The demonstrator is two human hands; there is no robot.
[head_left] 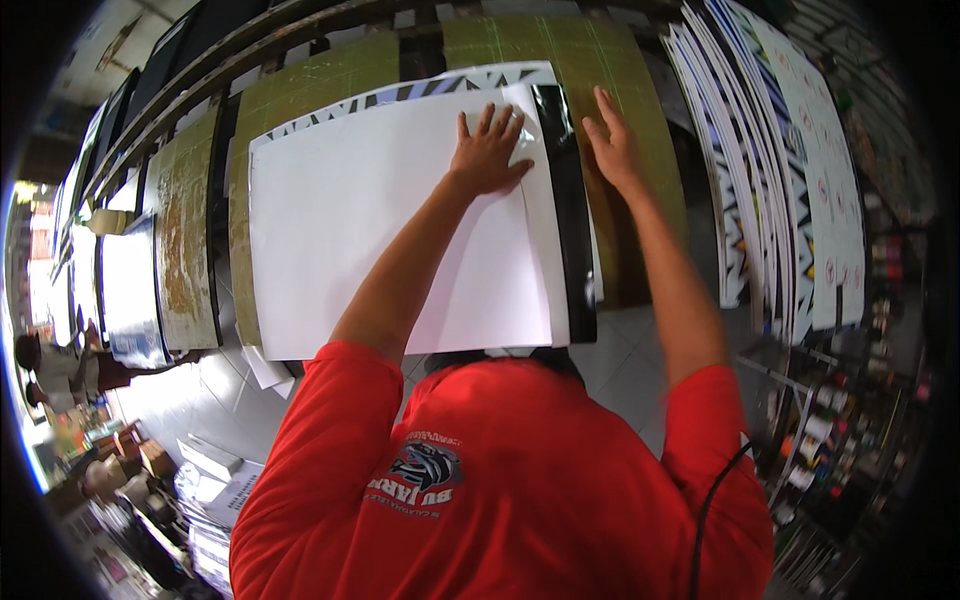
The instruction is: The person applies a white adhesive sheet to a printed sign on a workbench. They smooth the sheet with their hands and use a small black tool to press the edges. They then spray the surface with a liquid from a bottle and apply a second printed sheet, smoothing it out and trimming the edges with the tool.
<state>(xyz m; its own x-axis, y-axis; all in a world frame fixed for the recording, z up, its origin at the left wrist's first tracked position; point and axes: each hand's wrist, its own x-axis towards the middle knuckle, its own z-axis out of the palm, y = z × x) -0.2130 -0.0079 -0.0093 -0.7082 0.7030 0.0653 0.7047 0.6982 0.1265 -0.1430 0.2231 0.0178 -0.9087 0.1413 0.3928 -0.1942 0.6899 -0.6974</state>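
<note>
A large white sheet (360,210) lies in front of me, its right part slightly lifted or creased into a fold. My left hand (488,152) presses flat on it near the far right corner, fingers spread. Along the sheet's right side runs a glossy black strip (568,210). Past the far edge, a sheet with a zigzag pattern (400,92) shows from underneath. My right hand (613,145) is just right of the black strip, fingers stretched out and nothing visible in them. Whether it touches the board below I cannot tell.
Worn olive-green boards (645,130) lie under the sheets on a slatted wooden frame (270,35). To the right stands a row of printed white panels (760,170). A metal rack (800,430) with small items is at the lower right. Another person (65,370) is at the far left.
</note>
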